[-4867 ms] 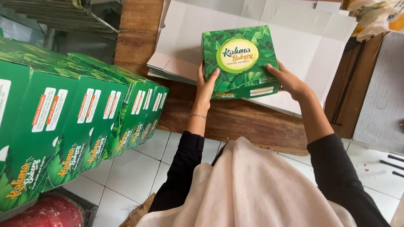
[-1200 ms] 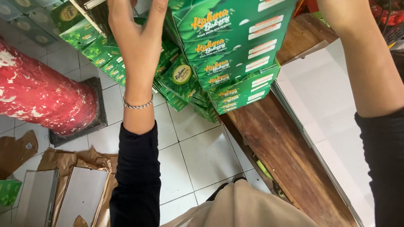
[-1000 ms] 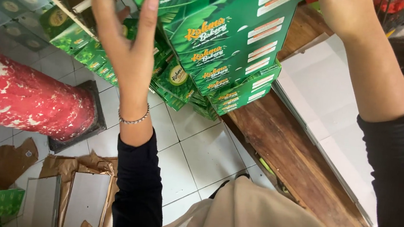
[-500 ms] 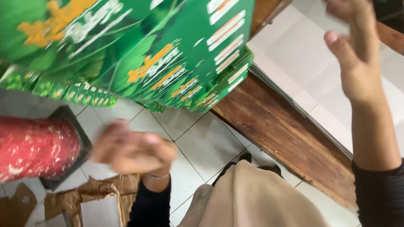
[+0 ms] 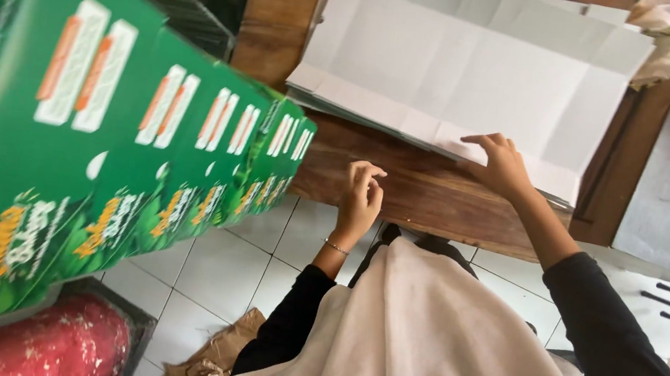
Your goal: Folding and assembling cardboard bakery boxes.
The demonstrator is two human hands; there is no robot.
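**On the wooden desk: flat white carton sheets, both hands empty**

Over on the right side of the desk (image 5: pixel 426 193), the right hand (image 5: pixel 502 162) rests on the near edge of the stack of flat white cardboard sheets (image 5: pixel 472 70). Its grip is loose, fingers spread flat on the top sheet, not closed around anything as far as I can see. That stack is unfolded box blanks with crease lines, lying across the far part of the desk and reaching toward the right edge.

Left hand (image 5: pixel 360 199) hovers just near the desk's front edge, fingers curled in a bit, grip half open and holding nothing. It's close to the stack but apart from it. Thin bracelet on that wrist, black sleeves on both arms, pale cloth draped down the front.

To the left, a row of green printed boxes (image 5: pixel 148 152) stands stacked side by side, well apart from the hands. Below them there's a red bundle (image 5: pixel 36 347) on the white tiled floor (image 5: pixel 219 267), with some torn brown paper (image 5: pixel 209 361) near it.
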